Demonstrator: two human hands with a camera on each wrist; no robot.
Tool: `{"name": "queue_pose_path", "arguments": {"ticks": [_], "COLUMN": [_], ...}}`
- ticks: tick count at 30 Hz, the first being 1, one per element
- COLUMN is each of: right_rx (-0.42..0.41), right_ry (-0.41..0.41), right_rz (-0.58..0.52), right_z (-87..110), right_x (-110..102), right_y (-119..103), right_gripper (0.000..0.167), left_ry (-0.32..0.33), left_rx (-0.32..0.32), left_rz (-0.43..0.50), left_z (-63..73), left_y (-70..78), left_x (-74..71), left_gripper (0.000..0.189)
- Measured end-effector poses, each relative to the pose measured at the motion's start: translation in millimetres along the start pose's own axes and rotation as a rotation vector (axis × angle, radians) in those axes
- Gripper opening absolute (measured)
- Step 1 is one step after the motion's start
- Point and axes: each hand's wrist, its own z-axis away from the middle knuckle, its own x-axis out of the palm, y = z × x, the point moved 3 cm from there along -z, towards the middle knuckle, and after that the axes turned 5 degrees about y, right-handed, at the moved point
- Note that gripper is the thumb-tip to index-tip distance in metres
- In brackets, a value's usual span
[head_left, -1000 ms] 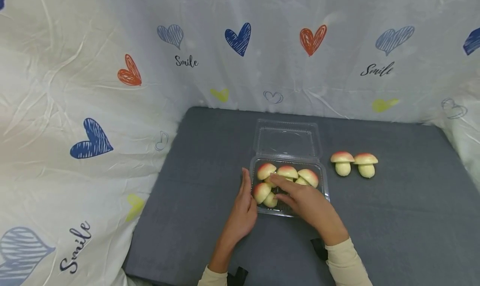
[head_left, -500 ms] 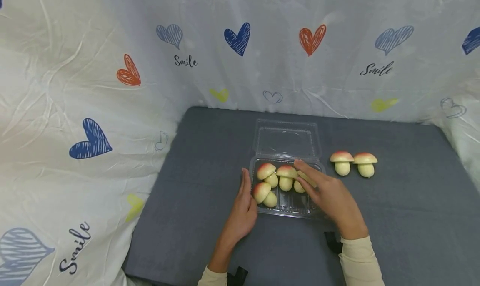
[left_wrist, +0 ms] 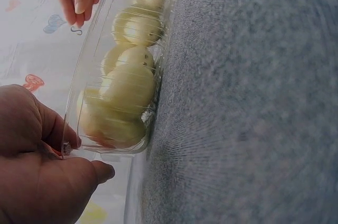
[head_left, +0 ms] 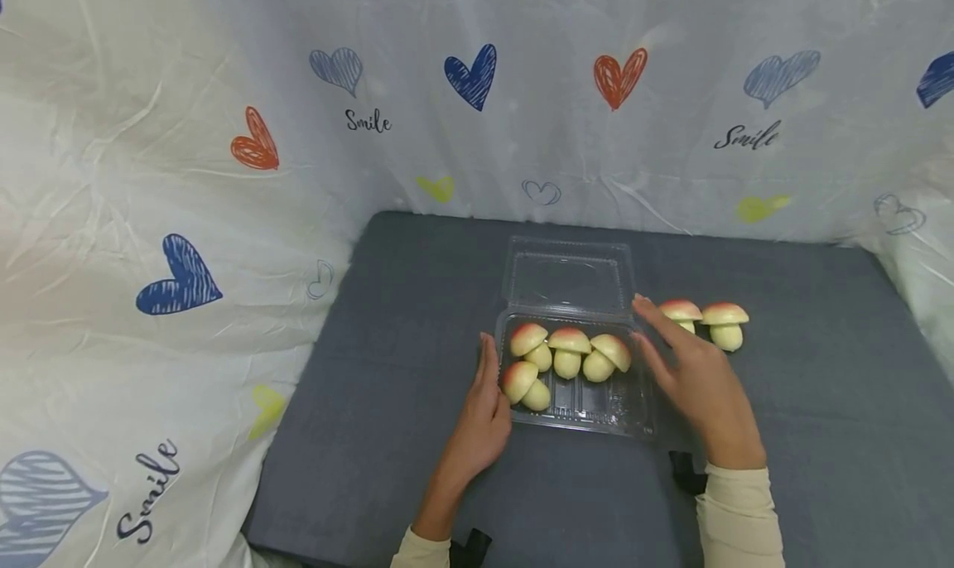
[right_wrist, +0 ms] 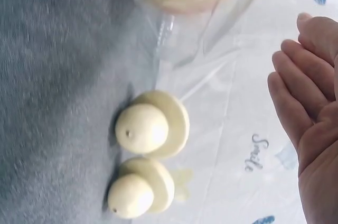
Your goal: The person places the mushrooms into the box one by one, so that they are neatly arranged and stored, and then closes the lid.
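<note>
Nearest the wearer, in front of the clear container (head_left: 574, 426), we've got two cream sleeves (head_left: 739, 514) with a black piece (head_left: 473, 549) by each wrist. Left hand (head_left: 480, 423): on the container's left side, fingers mostly straight and laid along the wall, touching the rim; it steadies rather than clenches. Right hand (head_left: 701, 386): just off the container's right side, released, fingers extended, holding nothing; from the head view it covers part of a mushroom. Container sits flat on the table, four red-and-cream mushrooms inside. Near-left mushroom (head_left: 519, 382) lies against the container's left end, cap to the left, stem to the right. Behind it, a row of three along the container's back: left mushroom (head_left: 529, 338) tilted, stem toward near right; middle mushroom (head_left: 569, 341) with stem straight toward us; right mushroom (head_left: 613, 351) tilted, stem toward near left. To the container's right we have two more, side by side: inner mushroom (head_left: 680, 309), partly hidden, and outer mushroom (head_left: 725, 315), stems toward us; can't tell if the caps touch. Lid (head_left: 570, 274) is folded open behind the container, joined at its back edge. Grey table (head_left: 417, 328) runs under everything; beyond the container hangs a white curtain (head_left: 551, 21) with hearts and "Smile" lettering.
</note>
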Motion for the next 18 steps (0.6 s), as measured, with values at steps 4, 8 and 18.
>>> {"name": "queue_pose_path", "arguments": {"ticks": [4, 8, 18], "right_rx": [0.026, 0.076, 0.251], "right_ry": [0.034, 0.060, 0.024], "right_rz": [0.022, 0.033, 0.052], "right_z": [-0.1, 1.3, 8.7], "right_x": [-6.5, -12.8, -26.7], "right_y": [7.9, 17.8, 41.8], "right_gripper": [0.069, 0.070, 0.072], "left_ry": [0.000, -0.005, -0.002], "left_rx": [-0.002, -0.004, -0.003], "left_rz": [0.002, -0.002, 0.002], "left_z": [-0.2, 0.2, 0.7], "left_y": [0.5, 1.4, 3.1], "left_x": [-1.1, -1.6, -1.8], "left_gripper": [0.078, 0.078, 0.079]}}
